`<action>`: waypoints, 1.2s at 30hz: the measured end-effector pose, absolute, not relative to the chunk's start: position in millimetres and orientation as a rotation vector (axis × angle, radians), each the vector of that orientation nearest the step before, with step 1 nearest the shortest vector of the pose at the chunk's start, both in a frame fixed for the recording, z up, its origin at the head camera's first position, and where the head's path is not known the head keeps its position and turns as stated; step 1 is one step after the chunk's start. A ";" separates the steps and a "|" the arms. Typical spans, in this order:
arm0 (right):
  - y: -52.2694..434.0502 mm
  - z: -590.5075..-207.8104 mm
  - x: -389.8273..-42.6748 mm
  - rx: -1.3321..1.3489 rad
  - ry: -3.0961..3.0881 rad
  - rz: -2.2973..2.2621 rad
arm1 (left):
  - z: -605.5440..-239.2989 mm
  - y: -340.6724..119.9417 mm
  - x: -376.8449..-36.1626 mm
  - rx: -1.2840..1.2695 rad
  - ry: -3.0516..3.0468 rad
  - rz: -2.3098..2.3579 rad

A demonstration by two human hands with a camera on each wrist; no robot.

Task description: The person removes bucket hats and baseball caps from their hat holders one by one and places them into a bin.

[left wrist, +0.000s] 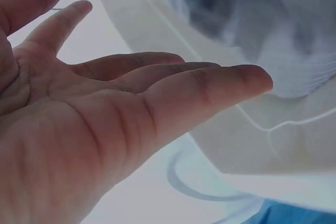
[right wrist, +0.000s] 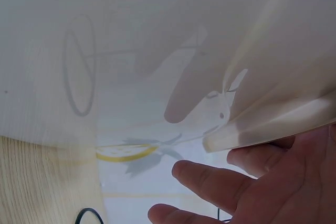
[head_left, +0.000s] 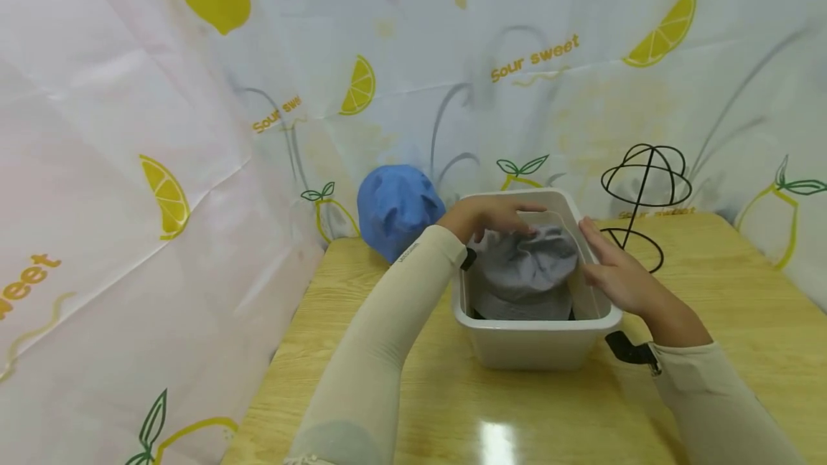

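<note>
A grey fabric hat [head_left: 536,264], brimmed and wrinkled, lies inside a white plastic bin [head_left: 536,348]. Over the hat's far left part reaches my left hand [head_left: 494,215]. In the left wrist view that hand [left wrist: 121,98] has its fingers stretched out and nothing in the palm, beside the hat [left wrist: 299,30]. My right hand [head_left: 623,282] holds the bin's right rim, thumb on the inner side and fingers outside. In the right wrist view, the right hand's fingers [right wrist: 215,182] extend past the bin's outer wall [right wrist: 47,93]; the thumb is hidden.
A blue hat [head_left: 395,207] stands behind the bin to the left. To the right rises a black wire hat stand [head_left: 639,203] with no hat on it. The wooden table [head_left: 400,407] meets a lemon-print cloth [head_left: 413,34] at the back and left.
</note>
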State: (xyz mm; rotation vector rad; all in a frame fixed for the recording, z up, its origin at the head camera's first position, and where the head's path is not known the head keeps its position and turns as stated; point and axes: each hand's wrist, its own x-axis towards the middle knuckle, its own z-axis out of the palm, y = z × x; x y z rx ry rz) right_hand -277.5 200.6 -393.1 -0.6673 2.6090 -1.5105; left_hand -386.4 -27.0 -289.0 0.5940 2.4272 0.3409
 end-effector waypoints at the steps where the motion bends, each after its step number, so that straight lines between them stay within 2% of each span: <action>1: 200.7 -393.2 -277.6 -0.669 2.609 -1.514 | -286.6 -27.5 -386.7 0.596 2.438 0.338; 10: 200.4 -401.2 -273.4 -0.683 2.594 -1.551 | -276.0 -39.6 -379.3 0.596 2.457 0.551; 21: 199.1 -396.8 -274.0 -0.695 2.626 -1.553 | -261.6 -81.9 -381.4 0.759 2.611 0.891; 27: 198.2 -399.3 -272.8 -0.690 2.615 -1.559 | -265.5 -101.6 -381.3 0.647 2.744 1.040; 36: 199.1 -397.2 -274.0 -0.693 2.654 -1.551 | -260.1 -127.4 -394.3 0.511 3.039 0.901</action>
